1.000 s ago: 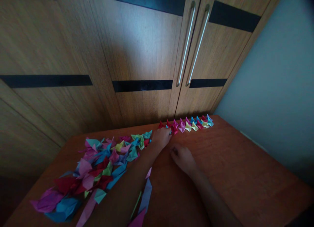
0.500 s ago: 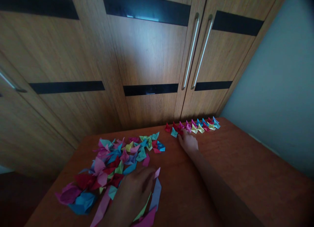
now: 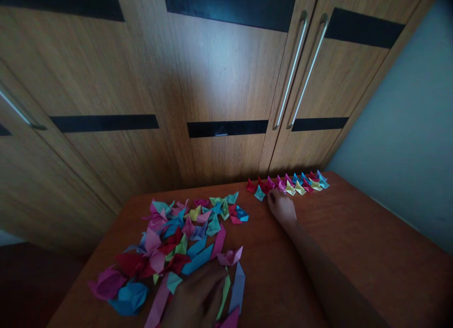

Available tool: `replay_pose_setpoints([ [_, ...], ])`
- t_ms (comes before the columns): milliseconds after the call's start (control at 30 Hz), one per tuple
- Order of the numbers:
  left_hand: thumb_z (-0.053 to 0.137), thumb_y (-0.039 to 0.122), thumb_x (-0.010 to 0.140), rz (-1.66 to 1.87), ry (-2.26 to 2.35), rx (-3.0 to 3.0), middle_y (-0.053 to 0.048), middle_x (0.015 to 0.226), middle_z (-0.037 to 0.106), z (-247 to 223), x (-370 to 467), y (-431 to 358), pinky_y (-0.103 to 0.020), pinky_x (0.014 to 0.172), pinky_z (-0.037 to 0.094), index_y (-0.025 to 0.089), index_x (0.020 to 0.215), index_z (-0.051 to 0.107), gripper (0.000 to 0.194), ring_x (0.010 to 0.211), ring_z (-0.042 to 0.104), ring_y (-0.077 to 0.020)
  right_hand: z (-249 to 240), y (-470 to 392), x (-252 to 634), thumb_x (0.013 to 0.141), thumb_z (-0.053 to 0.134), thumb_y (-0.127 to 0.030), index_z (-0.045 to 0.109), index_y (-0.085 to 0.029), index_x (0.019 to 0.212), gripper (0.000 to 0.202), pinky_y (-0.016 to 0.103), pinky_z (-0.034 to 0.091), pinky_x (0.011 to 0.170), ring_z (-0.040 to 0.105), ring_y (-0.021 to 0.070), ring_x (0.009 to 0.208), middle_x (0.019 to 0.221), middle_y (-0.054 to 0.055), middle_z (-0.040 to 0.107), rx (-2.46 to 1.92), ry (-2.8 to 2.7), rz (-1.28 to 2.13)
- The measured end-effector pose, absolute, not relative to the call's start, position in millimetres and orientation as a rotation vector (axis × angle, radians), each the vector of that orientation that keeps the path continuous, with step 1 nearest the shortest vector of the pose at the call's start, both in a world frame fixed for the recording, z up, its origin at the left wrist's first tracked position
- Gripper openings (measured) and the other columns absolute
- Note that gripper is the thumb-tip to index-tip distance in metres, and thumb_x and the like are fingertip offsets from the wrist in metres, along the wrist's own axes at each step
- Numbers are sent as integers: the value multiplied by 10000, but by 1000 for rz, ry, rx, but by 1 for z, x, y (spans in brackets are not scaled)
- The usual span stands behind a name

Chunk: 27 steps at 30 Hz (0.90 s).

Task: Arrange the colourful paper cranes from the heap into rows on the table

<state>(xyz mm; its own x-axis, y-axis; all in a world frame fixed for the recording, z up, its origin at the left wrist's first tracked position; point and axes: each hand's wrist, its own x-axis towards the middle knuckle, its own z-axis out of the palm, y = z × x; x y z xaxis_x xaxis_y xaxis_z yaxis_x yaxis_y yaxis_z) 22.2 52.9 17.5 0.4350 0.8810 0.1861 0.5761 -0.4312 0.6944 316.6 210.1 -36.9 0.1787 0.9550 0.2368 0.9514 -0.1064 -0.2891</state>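
Note:
My left hand (image 3: 198,292) is low over the near edge of a pile of folded paper pieces (image 3: 182,226), knuckles bent and fingertips hidden beneath. Just beyond its fingers lies a pink folded paper piece (image 3: 230,256). A green paper strip (image 3: 224,294) and a lilac paper strip (image 3: 238,286) lie to its right. My right hand (image 3: 282,209) rests by the rows of small pointed paper pieces (image 3: 300,189) at the back, its fingers curled together at the front row. Whatever they pinch is hidden. Left of it sits a teal pointed paper piece (image 3: 259,193).
The paper lies on a reddish-brown wooden table (image 3: 339,252). Behind its back edge stands a wooden cupboard (image 3: 226,78) with dark bands and metal handles (image 3: 292,71). A pale wall (image 3: 410,144) is at the right.
My left hand has drawn back towards me, uncovering more of the pink piece and blue strips. My right hand stays near the front row, slightly withdrawn. The view has shifted left.

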Motion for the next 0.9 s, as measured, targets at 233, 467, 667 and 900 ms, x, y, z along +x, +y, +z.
replay_pose_setpoints([
  [233,438,194,878,779,1252,2138,15,1046,704,23,21,51,-205,838,536,343,1010,625,273,957,668,-153,-38,208,322,929,427,-266,595,-210,1021,199,252,347,663,590,183,865,1005,63,642,-2095,-1773,-23],
  [467,440,175,882,792,1215,2191,9,1024,713,22,20,50,-180,819,539,320,997,622,260,934,675,-137,-35,199,328,928,441,-296,596,-232,1045,205,246,309,586,597,165,802,1007,48,646,-2115,-1755,-103],
  [667,470,159,881,843,1139,2347,-16,1064,701,22,18,52,-181,870,517,268,1056,607,247,991,664,-134,-38,194,334,891,493,-286,609,-253,1002,163,233,291,556,595,145,740,981,1,658,-2006,-1745,-181],
  [900,493,136,870,870,1106,2357,-15,1040,697,20,20,51,-161,848,515,257,1017,613,225,966,668,-130,-40,196,333,870,514,-256,621,-250,962,141,217,303,548,587,143,747,950,9,651,-1946,-1804,-163],
])
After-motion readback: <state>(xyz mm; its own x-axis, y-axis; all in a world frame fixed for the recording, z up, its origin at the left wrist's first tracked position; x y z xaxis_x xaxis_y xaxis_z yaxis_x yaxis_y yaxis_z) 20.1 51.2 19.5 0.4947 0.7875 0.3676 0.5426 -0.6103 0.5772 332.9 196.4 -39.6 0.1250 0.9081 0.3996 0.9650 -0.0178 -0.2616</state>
